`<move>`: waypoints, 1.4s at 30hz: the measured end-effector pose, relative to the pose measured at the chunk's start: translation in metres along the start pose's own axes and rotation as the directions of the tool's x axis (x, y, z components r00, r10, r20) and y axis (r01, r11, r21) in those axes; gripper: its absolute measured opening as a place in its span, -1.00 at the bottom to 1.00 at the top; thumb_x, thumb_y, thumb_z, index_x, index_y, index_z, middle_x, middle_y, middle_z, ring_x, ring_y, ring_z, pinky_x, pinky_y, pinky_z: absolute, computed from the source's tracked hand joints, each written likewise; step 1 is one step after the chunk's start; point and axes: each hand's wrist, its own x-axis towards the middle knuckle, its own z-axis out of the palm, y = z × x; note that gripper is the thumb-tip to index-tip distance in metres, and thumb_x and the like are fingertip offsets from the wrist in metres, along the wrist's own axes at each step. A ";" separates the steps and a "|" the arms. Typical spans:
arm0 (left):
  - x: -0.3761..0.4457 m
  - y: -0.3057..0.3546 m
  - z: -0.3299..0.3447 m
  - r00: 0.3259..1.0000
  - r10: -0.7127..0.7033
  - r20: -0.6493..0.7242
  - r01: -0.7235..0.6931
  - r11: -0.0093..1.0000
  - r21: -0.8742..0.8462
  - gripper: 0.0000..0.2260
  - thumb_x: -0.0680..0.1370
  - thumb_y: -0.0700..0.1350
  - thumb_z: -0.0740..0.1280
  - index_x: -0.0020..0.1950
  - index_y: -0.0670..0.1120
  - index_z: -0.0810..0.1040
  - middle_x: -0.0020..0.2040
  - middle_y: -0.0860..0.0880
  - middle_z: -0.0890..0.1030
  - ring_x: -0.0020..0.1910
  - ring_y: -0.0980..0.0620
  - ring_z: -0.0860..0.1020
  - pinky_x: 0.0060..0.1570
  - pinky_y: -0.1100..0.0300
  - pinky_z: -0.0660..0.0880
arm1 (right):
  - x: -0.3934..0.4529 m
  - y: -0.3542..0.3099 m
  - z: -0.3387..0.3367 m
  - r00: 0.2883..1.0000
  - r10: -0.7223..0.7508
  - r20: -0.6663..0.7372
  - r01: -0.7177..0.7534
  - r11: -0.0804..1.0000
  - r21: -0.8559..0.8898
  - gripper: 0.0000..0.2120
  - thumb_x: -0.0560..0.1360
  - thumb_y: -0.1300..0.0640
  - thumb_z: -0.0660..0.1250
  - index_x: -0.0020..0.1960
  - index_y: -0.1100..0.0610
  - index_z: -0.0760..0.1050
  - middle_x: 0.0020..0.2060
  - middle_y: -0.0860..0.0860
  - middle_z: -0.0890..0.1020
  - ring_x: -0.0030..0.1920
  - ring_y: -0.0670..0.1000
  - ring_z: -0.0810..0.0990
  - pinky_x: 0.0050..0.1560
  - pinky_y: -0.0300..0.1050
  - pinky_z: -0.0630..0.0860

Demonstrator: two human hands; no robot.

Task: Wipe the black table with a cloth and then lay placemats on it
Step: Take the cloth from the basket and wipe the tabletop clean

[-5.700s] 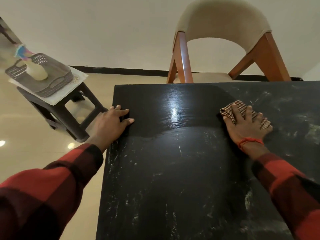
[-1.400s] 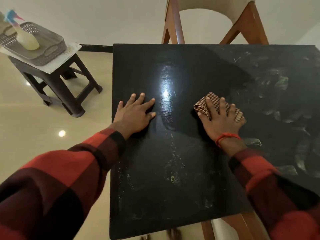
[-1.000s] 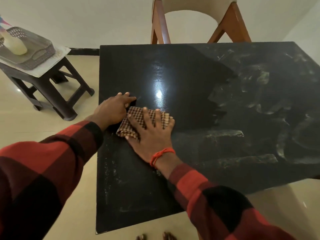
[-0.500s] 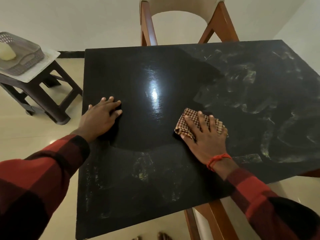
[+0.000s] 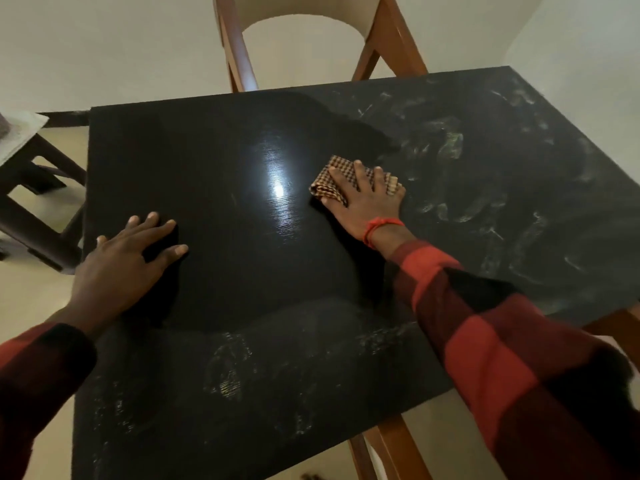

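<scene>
The right hand (image 5: 367,199) presses the checked cloth (image 5: 332,180) flat on the black desk (image 5: 242,161), fingers straight, at the middle of the frame. The left hand (image 5: 121,265), flat and holding nothing, steadies the desk at lower left. Good wiping needs even pressure and overlapping strokes toward the smeared right side and the dull lower part. No placemats are visible.

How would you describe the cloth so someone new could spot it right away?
Start at the black table that fills the view, with a wooden chair at its far edge. Just right of the bright glare spot, the right hand presses flat on a small folded cloth. Its brown-and-cream check is the only pattern on the dark tabletop.
</scene>
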 end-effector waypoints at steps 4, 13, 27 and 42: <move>-0.002 -0.004 0.000 1.000 0.007 0.005 -0.007 1.000 0.000 -0.38 0.54 0.37 0.09 0.57 0.21 0.25 0.64 0.10 0.14 0.63 0.05 0.02 0.55 -0.26 0.04 | -0.017 -0.001 0.006 0.998 -0.055 -0.043 0.054 0.998 -0.016 -0.36 0.54 -0.47 -0.10 0.57 -0.36 -0.08 0.64 -0.08 -0.07 0.62 0.21 -0.10 0.44 0.54 -0.10; -0.007 -0.002 0.001 0.999 0.013 -0.041 -0.013 1.000 0.001 -0.45 0.60 0.31 0.16 0.58 0.20 0.27 0.63 0.11 0.17 0.62 0.07 0.04 0.55 -0.22 0.04 | -0.119 -0.013 0.028 0.983 -0.172 -0.066 0.169 0.984 -0.052 -0.36 0.54 -0.45 -0.09 0.58 -0.36 -0.12 0.65 -0.04 -0.04 0.62 0.23 -0.05 0.44 0.53 -0.03; -0.010 -0.004 0.003 0.999 0.037 -0.006 -0.037 0.998 0.057 -0.45 0.64 0.26 0.15 0.61 0.15 0.21 0.65 -0.01 0.14 0.64 -0.06 0.04 0.54 -0.22 0.03 | -0.187 -0.030 0.042 0.947 -0.320 -0.044 0.315 0.945 -0.089 -0.35 0.53 -0.46 -0.04 0.57 -0.38 -0.09 0.65 -0.08 -0.01 0.63 0.19 -0.02 0.45 0.51 0.01; -0.049 -0.017 -0.008 1.000 -0.012 -0.010 0.012 0.999 0.029 -0.46 0.62 0.25 0.23 0.58 0.16 0.29 0.64 -0.03 0.20 0.63 -0.13 0.09 0.49 -0.23 0.19 | -0.171 -0.017 0.041 0.990 0.122 -0.069 -0.124 0.992 -0.030 -0.37 0.56 -0.42 -0.08 0.58 -0.36 -0.12 0.65 -0.08 -0.07 0.62 0.21 -0.08 0.44 0.54 -0.01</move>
